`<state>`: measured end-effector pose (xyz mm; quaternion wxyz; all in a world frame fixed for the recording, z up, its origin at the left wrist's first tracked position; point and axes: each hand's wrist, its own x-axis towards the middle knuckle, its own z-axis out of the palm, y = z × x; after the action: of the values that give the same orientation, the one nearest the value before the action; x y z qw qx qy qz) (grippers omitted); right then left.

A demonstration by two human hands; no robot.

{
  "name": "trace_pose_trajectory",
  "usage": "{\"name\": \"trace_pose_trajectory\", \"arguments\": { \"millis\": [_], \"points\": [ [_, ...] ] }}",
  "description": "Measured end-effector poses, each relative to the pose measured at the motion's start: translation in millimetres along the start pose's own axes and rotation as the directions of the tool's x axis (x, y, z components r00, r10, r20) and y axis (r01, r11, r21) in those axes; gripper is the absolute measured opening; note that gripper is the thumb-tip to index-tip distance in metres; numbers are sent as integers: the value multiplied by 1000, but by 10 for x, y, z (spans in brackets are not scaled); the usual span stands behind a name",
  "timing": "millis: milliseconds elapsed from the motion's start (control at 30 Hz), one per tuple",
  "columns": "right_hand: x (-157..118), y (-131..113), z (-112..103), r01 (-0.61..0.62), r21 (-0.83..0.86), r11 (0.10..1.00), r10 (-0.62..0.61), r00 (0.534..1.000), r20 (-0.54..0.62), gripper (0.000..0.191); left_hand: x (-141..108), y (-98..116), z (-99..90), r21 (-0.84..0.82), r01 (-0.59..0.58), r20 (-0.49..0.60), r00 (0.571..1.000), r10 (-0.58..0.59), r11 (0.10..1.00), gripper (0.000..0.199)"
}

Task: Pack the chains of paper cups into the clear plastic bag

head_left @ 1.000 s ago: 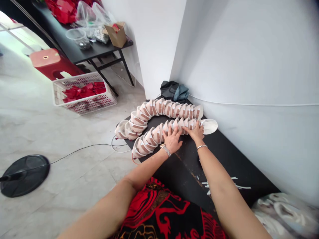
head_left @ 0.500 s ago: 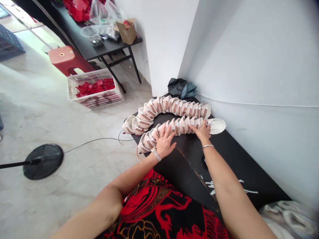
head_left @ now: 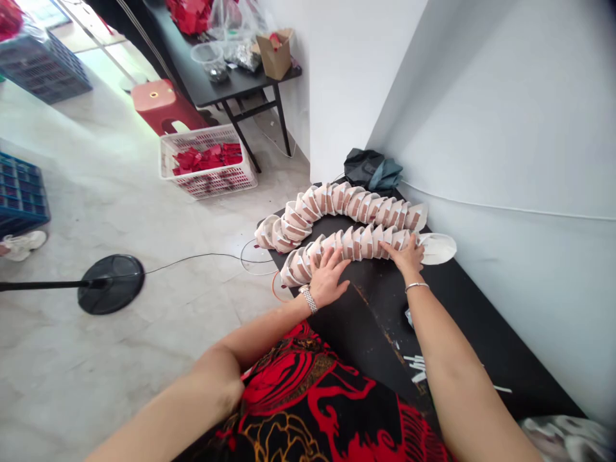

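Note:
Two curved rows of nested cream fabric pieces with brown patches lie on a black table [head_left: 462,314]. Their exact kind cannot be made out. My left hand [head_left: 328,280] rests on the near row [head_left: 353,244] toward its left end, fingers spread and lying on the fabric. At that row's right part my right hand [head_left: 407,256] grips it, thumb on the near side and fingers over the top. A plain cream end piece [head_left: 439,249] sticks out past the right hand. Behind lies the far row [head_left: 332,199], touched by neither hand.
Dark plastic bags [head_left: 370,170] sit against the wall at the table's back corner. White strips [head_left: 416,367] are scattered near my right forearm. On the floor stand a white basket [head_left: 216,186] of red pieces, a red stool [head_left: 161,102] and a black round base [head_left: 111,285].
My view has turned left, so the scene sits further right and more crates show at the left. Both hands stay at about the same spots on the near row.

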<state>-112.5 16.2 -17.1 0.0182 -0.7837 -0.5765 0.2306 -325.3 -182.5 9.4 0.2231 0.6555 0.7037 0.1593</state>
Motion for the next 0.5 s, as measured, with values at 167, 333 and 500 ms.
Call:
{"name": "trace_pose_trajectory", "arguments": {
  "millis": [167,333,500],
  "points": [
    [15,24,20,3,10,1000,-3,1000,-10,128,-244,-124,-14,1,72,4,997,-72,997,57],
    [16,23,27,11,10,1000,-10,1000,-19,127,-200,-141,64,-17,118,30,993,-118,993,59],
    [34,43,7,32,9,999,-32,999,-1,126,-242,-208,39,-38,88,16,996,-88,995,58]
  ]
}}
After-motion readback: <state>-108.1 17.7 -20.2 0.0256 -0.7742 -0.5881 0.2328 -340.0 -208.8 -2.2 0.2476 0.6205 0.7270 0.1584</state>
